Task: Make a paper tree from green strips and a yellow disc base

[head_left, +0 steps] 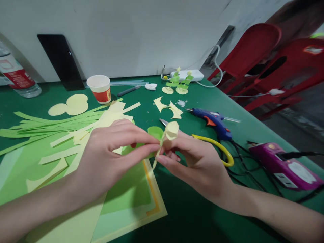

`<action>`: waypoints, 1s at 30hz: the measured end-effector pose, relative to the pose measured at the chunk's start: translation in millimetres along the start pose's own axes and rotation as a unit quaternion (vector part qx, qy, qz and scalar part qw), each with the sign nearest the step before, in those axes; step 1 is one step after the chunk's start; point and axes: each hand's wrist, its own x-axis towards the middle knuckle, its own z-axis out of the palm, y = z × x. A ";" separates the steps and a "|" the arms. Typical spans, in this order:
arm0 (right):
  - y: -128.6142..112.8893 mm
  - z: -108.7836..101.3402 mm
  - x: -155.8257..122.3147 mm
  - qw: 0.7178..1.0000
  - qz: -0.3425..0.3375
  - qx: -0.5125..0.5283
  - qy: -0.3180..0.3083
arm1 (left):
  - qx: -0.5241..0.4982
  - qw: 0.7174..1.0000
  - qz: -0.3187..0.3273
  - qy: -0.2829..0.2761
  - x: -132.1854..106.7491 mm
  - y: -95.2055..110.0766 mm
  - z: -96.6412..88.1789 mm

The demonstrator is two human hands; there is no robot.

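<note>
A small paper flower (171,131) is held between my two hands over the table. It has a pale yellow cupped head, a thin stem and what looks like a light green loop or leaf (155,132) at its left side. My left hand (115,152) is closed, thumb and forefinger pinching the stem. Lower on the same stem, my right hand (192,157) pinches with thumb and fingers. Scissors with a yellow handle (229,157) lie beneath my right hand, which hides their middle; their tip pokes out beyond it.
Green paper strips (60,123) and yellow offcuts lie left on stacked sheets (126,199). Behind stand a paper cup (100,90), a phone (60,62) and a bottle (21,76). At right are a blue glue gun (212,121), cables, a purple power box (286,165) and two paper plants (182,84).
</note>
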 end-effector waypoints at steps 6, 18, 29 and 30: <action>0.4 -0.1 0.1 0.999 -0.026 -0.018 0.001 | 0.032 0.997 0.060 -0.028 0.3 -0.1 -1.3; -1.0 -0.4 0.4 0.996 0.078 0.051 -0.006 | 0.028 0.997 0.070 -0.027 0.8 1.3 -0.3; 0.8 -2.0 -2.5 0.991 0.092 0.092 -0.039 | 0.139 0.976 0.166 -0.010 -0.3 -0.1 -9.9; 1.0 -2.0 -2.6 0.991 0.089 0.091 -0.044 | 0.176 0.967 0.184 -0.012 0.5 -0.9 -12.8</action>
